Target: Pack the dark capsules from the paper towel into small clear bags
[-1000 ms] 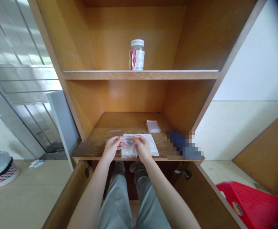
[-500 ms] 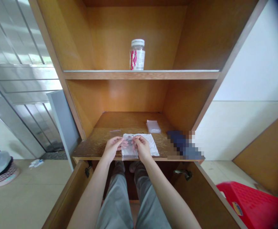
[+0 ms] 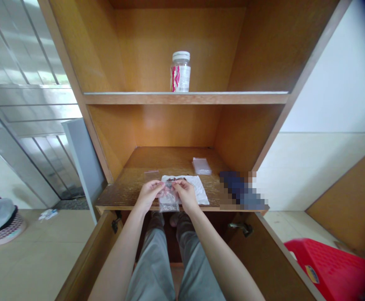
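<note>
Both my hands meet over the front edge of the wooden shelf. My left hand (image 3: 149, 195) and my right hand (image 3: 186, 195) pinch the top of a small clear plastic bag (image 3: 169, 202) between them. The bag hangs at the shelf's front edge, with something dark inside. Behind it lies a white paper sheet (image 3: 196, 188), partly under my right hand. A few small dark pieces (image 3: 176, 179) rest on that sheet, close to my fingertips.
A stack of clear bags (image 3: 201, 166) and one flat bag (image 3: 151, 173) lie on the shelf. A pixelated dark blue object (image 3: 242, 191) sits to the right. A labelled bottle (image 3: 180, 72) stands on the shelf above. A red plastic crate (image 3: 329, 267) is low on the right.
The clear bag has moved toward me off the white sheet, and my fingers now hold it higher and closer together. Small dark pieces now show on the sheet where the bag lay.
</note>
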`<state>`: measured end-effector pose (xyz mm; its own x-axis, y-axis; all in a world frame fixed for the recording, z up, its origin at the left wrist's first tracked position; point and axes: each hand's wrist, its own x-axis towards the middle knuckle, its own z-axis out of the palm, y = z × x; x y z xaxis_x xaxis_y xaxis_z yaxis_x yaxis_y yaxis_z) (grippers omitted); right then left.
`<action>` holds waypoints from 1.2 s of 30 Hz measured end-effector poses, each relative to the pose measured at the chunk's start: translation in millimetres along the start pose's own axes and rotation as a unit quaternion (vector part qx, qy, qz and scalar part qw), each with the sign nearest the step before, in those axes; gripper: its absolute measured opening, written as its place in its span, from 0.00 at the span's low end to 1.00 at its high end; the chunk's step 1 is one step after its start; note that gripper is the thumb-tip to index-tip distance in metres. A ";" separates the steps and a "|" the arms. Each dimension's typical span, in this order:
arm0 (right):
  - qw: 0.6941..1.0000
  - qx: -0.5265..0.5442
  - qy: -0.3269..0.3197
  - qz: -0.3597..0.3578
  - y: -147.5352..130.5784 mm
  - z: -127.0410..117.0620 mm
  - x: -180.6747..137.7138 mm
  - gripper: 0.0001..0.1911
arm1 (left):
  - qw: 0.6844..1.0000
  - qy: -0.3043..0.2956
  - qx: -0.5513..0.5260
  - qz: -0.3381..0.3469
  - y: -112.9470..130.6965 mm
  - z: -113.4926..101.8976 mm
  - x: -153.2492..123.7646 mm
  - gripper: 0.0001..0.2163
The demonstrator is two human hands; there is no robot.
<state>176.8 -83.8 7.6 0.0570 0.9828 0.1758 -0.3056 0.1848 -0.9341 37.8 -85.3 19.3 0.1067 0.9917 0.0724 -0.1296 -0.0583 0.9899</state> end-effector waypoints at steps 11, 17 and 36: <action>0.998 -0.042 -0.039 -0.007 4.9 -1.9 0.1 0.12 | 1.000 -0.007 0.007 -0.003 -0.6 0.2 1.5 0.12; 0.998 -0.047 -0.040 -0.011 4.0 -1.4 -0.2 0.12 | 1.000 -0.025 -0.007 -0.010 0.3 0.9 1.7 0.13; 0.973 -0.157 -0.037 -0.168 -2.5 7.6 -9.9 0.08 | 0.997 0.062 -0.045 0.005 -1.7 0.1 4.7 0.08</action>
<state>169.7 -94.0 10.5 0.0314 0.8666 0.4980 0.0237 0.4974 -0.8672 38.6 -80.6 18.0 -0.0165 0.9979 0.0620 -0.2179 -0.0641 0.9739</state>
